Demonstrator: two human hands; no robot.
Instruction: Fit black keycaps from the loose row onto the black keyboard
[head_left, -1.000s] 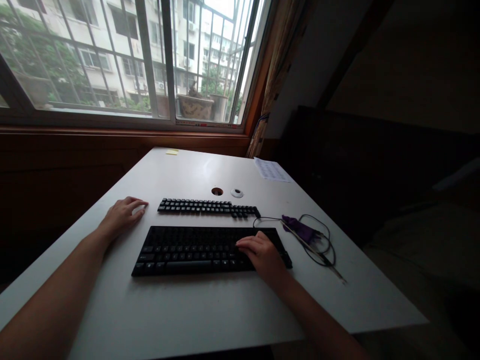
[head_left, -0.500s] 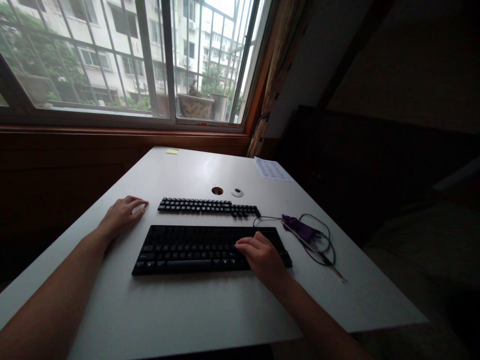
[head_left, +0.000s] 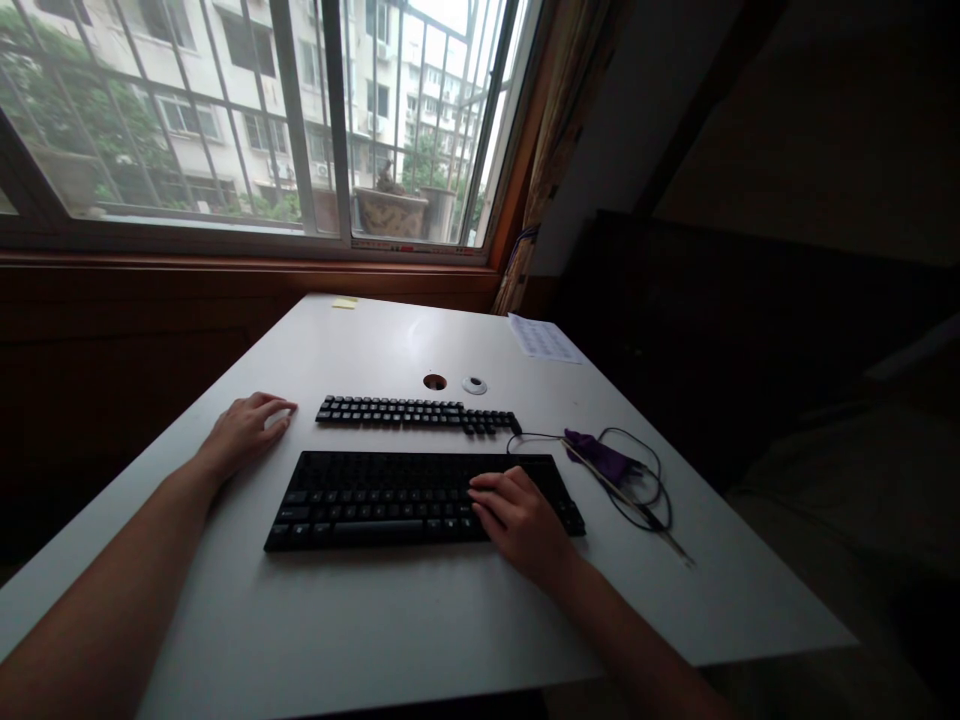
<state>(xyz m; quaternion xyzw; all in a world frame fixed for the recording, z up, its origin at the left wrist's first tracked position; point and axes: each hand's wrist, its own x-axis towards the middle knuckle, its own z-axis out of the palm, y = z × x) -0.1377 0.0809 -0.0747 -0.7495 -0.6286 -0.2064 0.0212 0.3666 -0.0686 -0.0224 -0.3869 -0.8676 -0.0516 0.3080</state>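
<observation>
A black keyboard (head_left: 390, 526) lies on the white desk (head_left: 360, 630). Its lower rows carry keycaps, while the upper part looks dark and bare. Behind it, loose black keycaps (head_left: 390, 411) stand in rows on the desktop. My right hand (head_left: 521, 520) is over the keyboard's right half, at the right end of the keycap rows. A gap shows between its thumb and forefinger, and nothing is visible in it. My left hand (head_left: 247, 430) rests on the desk left of the loose keycaps, fingers stretched and holding nothing.
Right of the keyboard lie a purple cloth (head_left: 600, 456), a looped black cable (head_left: 660, 480) and a thin stick-like brush (head_left: 637, 505). A printed paper (head_left: 546, 338) and yellow sticky notes (head_left: 345, 303) are at the far edge. A round hole (head_left: 435, 382) sits beside a white cap (head_left: 474, 385).
My right thumb has moved down, away from the forefinger, so the earlier pinch is now parted. My left hand has stayed in place.
</observation>
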